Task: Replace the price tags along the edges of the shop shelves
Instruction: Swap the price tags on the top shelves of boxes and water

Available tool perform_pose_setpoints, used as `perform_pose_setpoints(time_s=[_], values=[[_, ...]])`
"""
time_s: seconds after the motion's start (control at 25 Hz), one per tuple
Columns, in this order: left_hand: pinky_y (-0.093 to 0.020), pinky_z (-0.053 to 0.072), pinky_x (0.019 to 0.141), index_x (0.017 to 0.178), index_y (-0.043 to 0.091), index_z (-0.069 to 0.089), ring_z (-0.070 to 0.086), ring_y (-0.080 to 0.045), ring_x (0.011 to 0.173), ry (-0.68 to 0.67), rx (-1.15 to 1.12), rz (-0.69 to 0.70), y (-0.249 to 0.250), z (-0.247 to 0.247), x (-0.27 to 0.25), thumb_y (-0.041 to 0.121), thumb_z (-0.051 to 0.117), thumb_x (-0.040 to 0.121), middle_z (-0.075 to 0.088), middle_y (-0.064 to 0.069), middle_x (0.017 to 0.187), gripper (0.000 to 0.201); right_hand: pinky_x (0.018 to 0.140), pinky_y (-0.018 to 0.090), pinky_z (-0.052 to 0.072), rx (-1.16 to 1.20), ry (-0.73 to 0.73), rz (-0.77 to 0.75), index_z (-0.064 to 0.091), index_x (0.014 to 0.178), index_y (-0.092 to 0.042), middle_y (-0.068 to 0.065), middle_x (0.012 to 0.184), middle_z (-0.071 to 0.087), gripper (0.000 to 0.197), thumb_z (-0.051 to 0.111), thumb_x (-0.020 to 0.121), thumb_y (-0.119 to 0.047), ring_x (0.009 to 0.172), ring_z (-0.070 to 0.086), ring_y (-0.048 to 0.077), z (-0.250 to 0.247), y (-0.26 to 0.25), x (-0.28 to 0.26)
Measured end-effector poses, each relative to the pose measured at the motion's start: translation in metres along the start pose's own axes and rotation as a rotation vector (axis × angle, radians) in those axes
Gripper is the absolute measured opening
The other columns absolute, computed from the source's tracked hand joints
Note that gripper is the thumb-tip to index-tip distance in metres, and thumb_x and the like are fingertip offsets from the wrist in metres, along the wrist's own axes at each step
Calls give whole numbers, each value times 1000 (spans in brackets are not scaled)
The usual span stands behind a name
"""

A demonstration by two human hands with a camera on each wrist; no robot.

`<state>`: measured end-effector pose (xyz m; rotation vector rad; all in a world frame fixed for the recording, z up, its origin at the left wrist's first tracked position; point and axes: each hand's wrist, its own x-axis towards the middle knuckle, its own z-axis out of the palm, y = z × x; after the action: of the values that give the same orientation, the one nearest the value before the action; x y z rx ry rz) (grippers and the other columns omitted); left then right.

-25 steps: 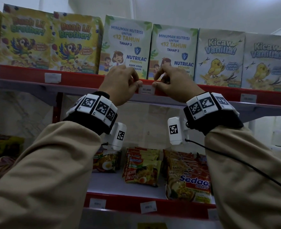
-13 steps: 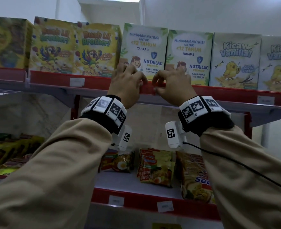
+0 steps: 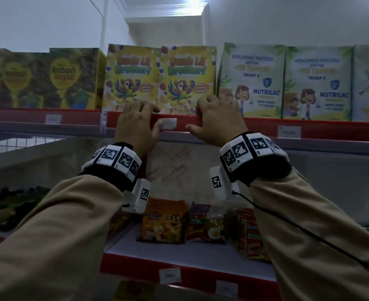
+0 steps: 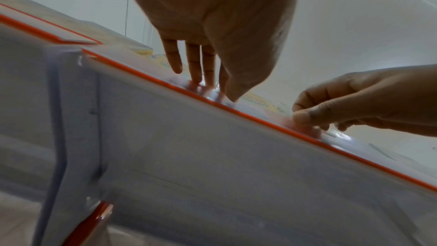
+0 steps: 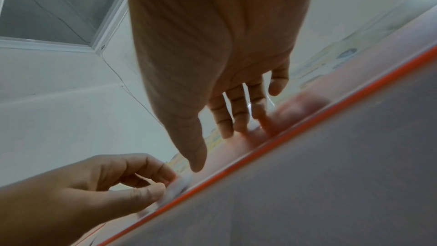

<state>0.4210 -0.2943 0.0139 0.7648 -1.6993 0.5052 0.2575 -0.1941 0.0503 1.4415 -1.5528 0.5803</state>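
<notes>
A white price tag [image 3: 168, 123] sits in the red edge rail [image 3: 261, 127] of the upper shelf, below two yellow parrot cereal boxes [image 3: 185, 79]. My left hand [image 3: 151, 120] is at the tag's left end, fingers over the rail top and thumb on the tag's edge. In the right wrist view the left hand [image 5: 163, 184] is curled and pinches the tag [image 5: 178, 187]. My right hand [image 3: 198, 118] lies on the rail just right of the tag, with its fingers [image 5: 238, 119] fairly straight over the top and the thumb stretched along the front.
More tags sit in the same rail to the right [image 3: 289, 131] and left [image 3: 53, 118]. Nutrilac boxes [image 3: 251, 83] stand right of the cereal. The lower shelf holds noodle packets [image 3: 164, 222], and its red edge carries tags [image 3: 170, 275]. A cable [image 3: 287, 220] hangs from my right wrist.
Both hands have moved left along the upper rail, from the tag under the Nutrilac boxes to the tag under the parrot cereal boxes. The view has swung left and up with them.
</notes>
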Motion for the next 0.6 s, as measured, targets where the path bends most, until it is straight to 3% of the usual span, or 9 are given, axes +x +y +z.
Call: perform_pose_setpoints(time_s=[0.2, 0.36, 0.6], values=[[-41, 36, 102, 124, 11, 59, 44, -32, 117, 8, -14, 167, -34, -4, -6, 28, 60, 89, 55, -12, 119, 39, 95, 48, 39, 40, 4, 8, 50, 105, -16, 10, 115, 51, 46, 63, 81, -52, 114, 41, 31, 11, -30, 12], [-41, 39, 98, 119, 11, 60, 47, -32, 112, 26, -46, 240, -44, -4, -1, 28, 65, 86, 57, -11, 118, 38, 94, 43, 36, 100, 16, 65, 43, 94, -17, 10, 109, 49, 40, 64, 77, -46, 111, 37, 29, 18, -37, 12], [-42, 35, 95, 115, 15, 60, 44, -31, 111, 15, -82, 235, -48, 0, 4, 32, 68, 83, 55, -8, 116, 37, 84, 29, 33, 249, 153, -52, 58, 107, -14, 5, 107, 57, 33, 63, 75, -20, 99, 44, 23, 28, -52, 11]])
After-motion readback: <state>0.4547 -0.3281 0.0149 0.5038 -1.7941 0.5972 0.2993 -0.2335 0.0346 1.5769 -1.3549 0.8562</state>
